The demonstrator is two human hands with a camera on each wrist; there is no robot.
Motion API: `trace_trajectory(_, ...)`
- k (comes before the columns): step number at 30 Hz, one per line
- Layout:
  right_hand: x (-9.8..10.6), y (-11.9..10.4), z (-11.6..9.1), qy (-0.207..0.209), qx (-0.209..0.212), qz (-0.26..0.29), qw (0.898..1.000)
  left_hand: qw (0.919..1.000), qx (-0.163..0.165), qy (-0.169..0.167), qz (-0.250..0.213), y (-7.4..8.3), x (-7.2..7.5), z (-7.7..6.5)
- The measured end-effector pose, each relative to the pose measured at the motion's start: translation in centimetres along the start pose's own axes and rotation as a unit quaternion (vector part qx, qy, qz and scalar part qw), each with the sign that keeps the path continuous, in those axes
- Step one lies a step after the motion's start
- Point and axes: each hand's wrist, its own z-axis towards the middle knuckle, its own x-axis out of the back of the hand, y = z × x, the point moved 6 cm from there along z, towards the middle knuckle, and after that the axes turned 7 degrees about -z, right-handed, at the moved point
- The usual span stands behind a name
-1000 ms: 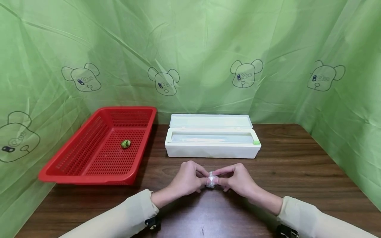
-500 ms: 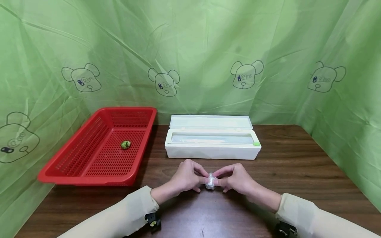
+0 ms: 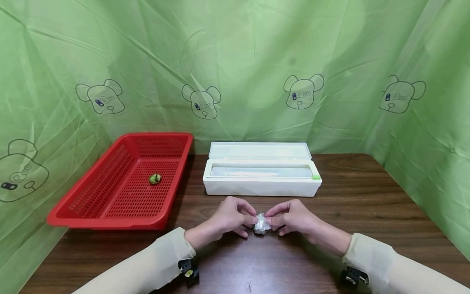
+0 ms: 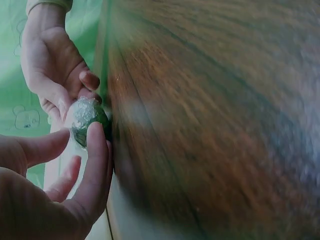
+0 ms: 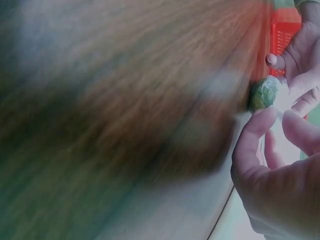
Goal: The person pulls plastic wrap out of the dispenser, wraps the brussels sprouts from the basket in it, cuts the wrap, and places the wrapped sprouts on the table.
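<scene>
A small round green vegetable wrapped in clear cling film [image 3: 260, 225] is between my two hands, low over the table, in the head view. Green shows through the crinkled film on the vegetable [image 4: 86, 120] in the left wrist view. My left hand [image 3: 228, 216] holds it from the left with thumb and fingertips. From the right, my right hand [image 3: 296, 217] pinches the film at its side with thumb and index finger. In the right wrist view, pale gathered film lies beside the green vegetable [image 5: 263, 95], close to the fingertips.
A white cling film dispenser [image 3: 262, 188] with its lid raised and a green slider [image 3: 315, 177] stands behind my hands. On the left is a red perforated basket [image 3: 110, 222] holding one small green vegetable [image 3: 155, 178]. Green cloth [image 3: 249, 49] encloses the wooden table [image 3: 367, 196].
Both hands stay around the wrapped vegetable, with small finger shifts. The right fingers have drawn slightly to the right, and more of the shiny film shows between the hands.
</scene>
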Motion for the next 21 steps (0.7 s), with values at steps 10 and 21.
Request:
trace_trajectory(10, 0.01, 0.37, 0.01, -0.033, -0.015, 0.004, 0.999, 0.9986, 0.026, -0.043, 0.018, -0.48, -0.14, 0.11)
trace_trajectory(21, -0.11, 0.48, -0.14, -0.041, -0.021, 0.008, 0.999, 0.9980, 0.034, -0.053, 0.005, -0.66, -0.32, 0.08)
